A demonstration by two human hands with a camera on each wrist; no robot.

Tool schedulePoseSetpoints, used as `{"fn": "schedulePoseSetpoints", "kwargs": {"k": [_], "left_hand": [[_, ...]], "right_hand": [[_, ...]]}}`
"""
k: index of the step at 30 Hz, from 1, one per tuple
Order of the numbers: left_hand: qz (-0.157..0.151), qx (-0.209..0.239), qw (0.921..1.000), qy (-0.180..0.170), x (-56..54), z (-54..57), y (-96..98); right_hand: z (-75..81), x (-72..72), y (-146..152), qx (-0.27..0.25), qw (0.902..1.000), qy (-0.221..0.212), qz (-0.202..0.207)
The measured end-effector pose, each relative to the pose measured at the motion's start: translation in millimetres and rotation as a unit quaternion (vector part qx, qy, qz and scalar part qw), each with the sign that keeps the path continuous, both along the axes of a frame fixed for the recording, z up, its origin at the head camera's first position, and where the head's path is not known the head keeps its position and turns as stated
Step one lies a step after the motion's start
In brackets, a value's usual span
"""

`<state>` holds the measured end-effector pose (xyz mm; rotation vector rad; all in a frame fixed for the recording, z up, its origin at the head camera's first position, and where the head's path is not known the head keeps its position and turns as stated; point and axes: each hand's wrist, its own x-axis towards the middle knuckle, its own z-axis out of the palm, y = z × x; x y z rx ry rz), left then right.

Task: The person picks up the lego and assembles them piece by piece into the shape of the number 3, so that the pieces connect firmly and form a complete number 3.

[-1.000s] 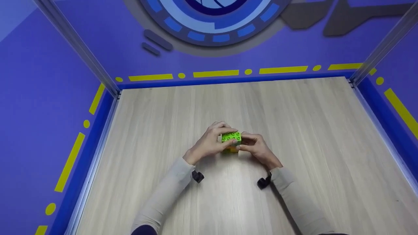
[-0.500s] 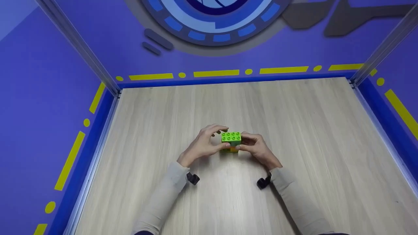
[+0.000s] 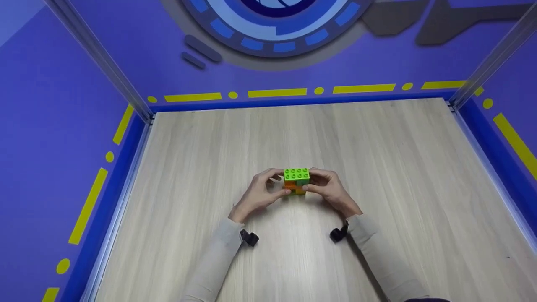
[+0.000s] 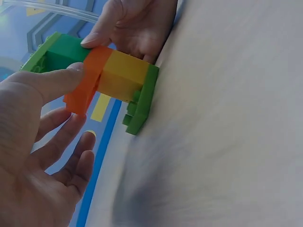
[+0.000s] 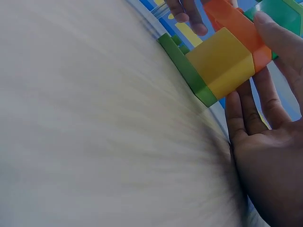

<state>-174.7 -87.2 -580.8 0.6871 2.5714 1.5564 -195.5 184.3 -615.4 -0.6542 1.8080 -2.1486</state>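
A stack of toy building bricks stands upright on the table between the hands. Topmost is a light green brick point(image 3: 297, 173); below come a dark green brick point(image 4: 67, 51), an orange brick point(image 4: 84, 94), a yellow brick point(image 4: 125, 73) and a thin green base point(image 4: 146, 101). From the right side, my right hand point(image 3: 332, 189) grips the stack, thumb across the orange and dark green bricks, fingers behind. My left hand point(image 3: 256, 196) has its thumb on the orange brick's near face and its fingertips round the far side, pinching its overhanging end.
A pale wood-grain table point(image 3: 209, 147) lies under the hands. Blue printed walls point(image 3: 105, 84) with yellow dashes enclose its back and sides, with metal posts at the corners. A black wrist camera point(image 3: 249, 238) sits below the left wrist, another point(image 3: 337, 235) below the right.
My left hand has come off the light green top brick, opened slightly to the left, then moved down to the orange brick. My right hand has kept its grip in place.
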Motion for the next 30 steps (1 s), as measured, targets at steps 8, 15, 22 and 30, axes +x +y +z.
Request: {"fn": "schedulePoseSetpoints", "kwargs": {"k": [8,15,22,30], "left_hand": [[0.012,0.024,0.9996,-0.002,2.9,-5.7,1.8],[0.010,0.026,0.9996,-0.001,2.6,-0.2,1.1],[0.012,0.033,0.9994,0.000,-2.5,7.1,0.1],[0.016,0.042,0.9986,0.028,-9.0,14.6,0.8]], "right_hand": [[3.0,5.5,6,-0.032,0.9994,-0.007,0.011],[8.0,7.2,6,-0.022,0.9997,-0.011,-0.003],[20.7,3.3,2,-0.015,0.9987,-0.029,-0.038],[36.1,3.0,-3,-0.061,0.9904,-0.110,-0.058]]}}
